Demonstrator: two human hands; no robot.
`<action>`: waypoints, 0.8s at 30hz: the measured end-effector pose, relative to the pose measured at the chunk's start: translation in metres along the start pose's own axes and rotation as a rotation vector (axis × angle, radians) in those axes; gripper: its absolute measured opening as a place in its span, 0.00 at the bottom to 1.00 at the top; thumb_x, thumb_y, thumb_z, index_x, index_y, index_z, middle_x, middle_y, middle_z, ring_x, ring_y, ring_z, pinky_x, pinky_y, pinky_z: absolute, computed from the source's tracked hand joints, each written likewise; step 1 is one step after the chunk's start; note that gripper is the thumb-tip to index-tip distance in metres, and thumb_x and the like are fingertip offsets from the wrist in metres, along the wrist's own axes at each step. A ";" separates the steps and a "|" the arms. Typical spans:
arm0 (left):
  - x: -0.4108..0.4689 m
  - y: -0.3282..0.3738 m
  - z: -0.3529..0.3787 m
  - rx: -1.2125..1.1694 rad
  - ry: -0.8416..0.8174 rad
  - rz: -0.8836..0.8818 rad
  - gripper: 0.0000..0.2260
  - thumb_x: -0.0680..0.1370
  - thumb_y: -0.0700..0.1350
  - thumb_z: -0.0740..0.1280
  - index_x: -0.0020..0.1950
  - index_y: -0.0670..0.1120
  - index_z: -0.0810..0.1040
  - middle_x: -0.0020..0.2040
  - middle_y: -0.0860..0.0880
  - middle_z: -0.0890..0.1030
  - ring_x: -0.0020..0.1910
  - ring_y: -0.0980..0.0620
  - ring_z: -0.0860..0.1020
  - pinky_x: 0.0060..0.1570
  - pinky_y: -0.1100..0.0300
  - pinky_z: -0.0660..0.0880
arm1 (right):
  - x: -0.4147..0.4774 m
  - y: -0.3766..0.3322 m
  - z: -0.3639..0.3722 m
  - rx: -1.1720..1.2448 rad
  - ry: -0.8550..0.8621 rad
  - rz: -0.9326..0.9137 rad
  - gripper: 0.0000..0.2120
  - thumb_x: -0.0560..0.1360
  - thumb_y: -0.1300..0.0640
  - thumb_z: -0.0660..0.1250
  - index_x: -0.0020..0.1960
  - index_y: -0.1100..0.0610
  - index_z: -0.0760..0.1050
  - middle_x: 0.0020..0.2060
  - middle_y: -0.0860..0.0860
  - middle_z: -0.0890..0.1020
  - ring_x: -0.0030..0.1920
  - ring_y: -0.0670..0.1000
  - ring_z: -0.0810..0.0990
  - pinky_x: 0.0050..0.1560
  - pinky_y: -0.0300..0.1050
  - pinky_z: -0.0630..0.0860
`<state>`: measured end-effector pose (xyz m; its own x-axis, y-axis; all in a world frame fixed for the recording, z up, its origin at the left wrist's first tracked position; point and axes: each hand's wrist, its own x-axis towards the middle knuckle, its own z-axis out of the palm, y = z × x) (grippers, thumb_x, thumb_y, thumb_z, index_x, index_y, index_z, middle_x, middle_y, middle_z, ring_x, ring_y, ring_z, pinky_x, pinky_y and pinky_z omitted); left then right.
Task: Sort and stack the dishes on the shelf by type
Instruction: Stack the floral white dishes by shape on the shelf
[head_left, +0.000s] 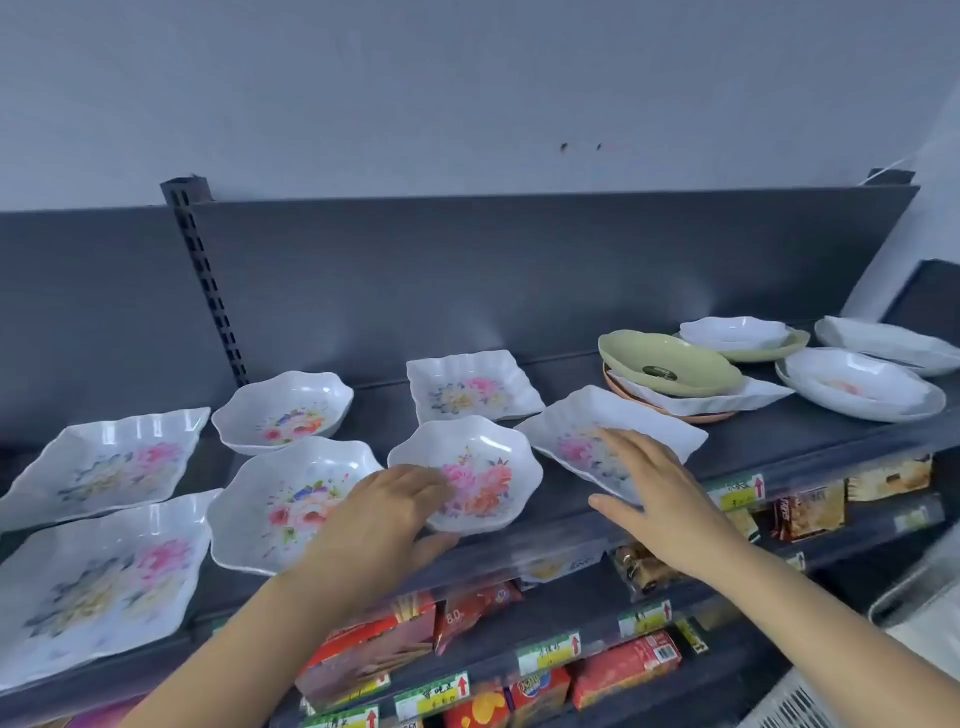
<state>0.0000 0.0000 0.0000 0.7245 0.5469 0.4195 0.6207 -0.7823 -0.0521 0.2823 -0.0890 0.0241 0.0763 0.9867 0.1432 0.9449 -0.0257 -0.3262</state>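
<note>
On shelf (779, 447): left hand (374, 514) grips flowered bowl (467, 475) rim; right hand (660, 499) open-fingered on tilted square plate (613, 441). Price tags (737, 491) unreadable.

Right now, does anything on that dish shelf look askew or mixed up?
Yes. At the right, a green oval dish sits tilted on a white rectangular plate, which lies on a pinkish plate: three types in one pile. Nearer, the rectangular floral plate under the right hand lies tilted, its near edge lifted.
</note>
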 end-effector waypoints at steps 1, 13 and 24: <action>0.003 0.002 0.002 -0.016 0.003 0.011 0.19 0.66 0.58 0.67 0.50 0.50 0.84 0.48 0.53 0.85 0.46 0.52 0.83 0.44 0.59 0.81 | 0.001 0.002 0.000 0.021 0.012 -0.012 0.34 0.77 0.44 0.62 0.77 0.50 0.50 0.75 0.44 0.57 0.74 0.45 0.54 0.71 0.40 0.55; 0.007 0.029 0.009 -0.019 -0.054 -0.009 0.06 0.66 0.47 0.74 0.35 0.50 0.78 0.30 0.54 0.77 0.30 0.52 0.76 0.27 0.63 0.73 | 0.022 -0.009 0.003 0.091 -0.037 -0.167 0.31 0.78 0.43 0.59 0.77 0.47 0.52 0.74 0.40 0.57 0.73 0.42 0.57 0.67 0.36 0.56; -0.005 0.041 0.004 -0.081 0.128 -0.138 0.05 0.72 0.43 0.67 0.37 0.46 0.80 0.32 0.52 0.79 0.33 0.50 0.76 0.30 0.58 0.75 | 0.048 -0.015 0.000 0.332 -0.079 -0.074 0.26 0.77 0.46 0.62 0.73 0.52 0.64 0.69 0.47 0.70 0.65 0.46 0.71 0.65 0.43 0.68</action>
<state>0.0227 -0.0335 -0.0076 0.5873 0.6124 0.5292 0.6814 -0.7269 0.0851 0.2719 -0.0412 0.0361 -0.0258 0.9936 0.1099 0.7911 0.0875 -0.6053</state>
